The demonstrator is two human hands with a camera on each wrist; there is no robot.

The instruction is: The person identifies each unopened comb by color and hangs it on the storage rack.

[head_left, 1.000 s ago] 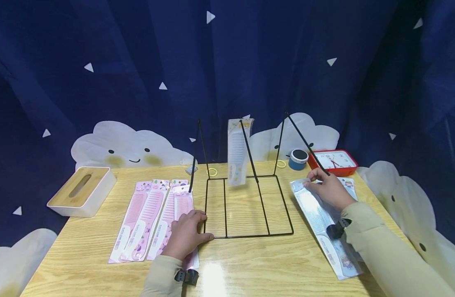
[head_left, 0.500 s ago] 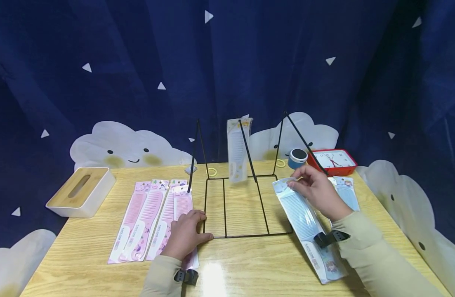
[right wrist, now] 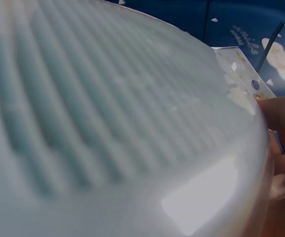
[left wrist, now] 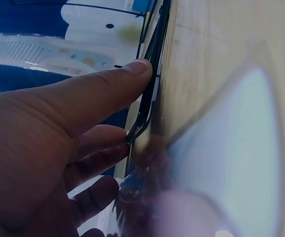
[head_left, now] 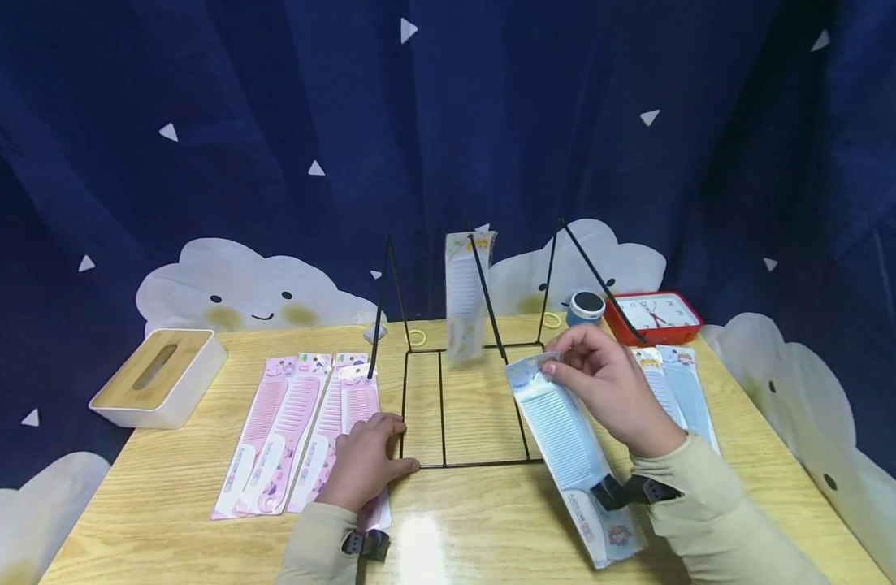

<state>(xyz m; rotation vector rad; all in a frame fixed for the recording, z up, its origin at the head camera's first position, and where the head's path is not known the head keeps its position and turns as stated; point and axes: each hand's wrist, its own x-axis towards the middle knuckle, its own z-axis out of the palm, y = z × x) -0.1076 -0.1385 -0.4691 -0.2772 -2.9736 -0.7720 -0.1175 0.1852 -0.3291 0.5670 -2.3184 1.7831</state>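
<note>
My right hand point(head_left: 570, 363) pinches the top of a packaged blue comb point(head_left: 564, 439) and holds it slanted above the table, over the right side of the black wire rack point(head_left: 426, 467). The right wrist view is filled by this comb pack point(right wrist: 107, 123), with my fingertips point(right wrist: 283, 116) at its hole end. Another blue comb pack point(head_left: 464, 296) hangs from the rack's middle hook. My left hand point(head_left: 378, 451) rests on the rack's front-left corner and on the pink comb packs point(head_left: 294, 422). Its thumb point(left wrist: 98, 94) lies along the wire point(left wrist: 152, 89).
Two more blue comb packs point(head_left: 674, 390) lie at the right. A white tissue box with a wooden lid point(head_left: 158, 376) stands at the left. A red clock point(head_left: 655, 315), a small blue tin point(head_left: 586, 311) and yellow bands point(head_left: 418, 337) sit at the back.
My right hand has lifted one blue comb pack off the right-hand pile and carried it left towards the rack. The left hand has stayed put.
</note>
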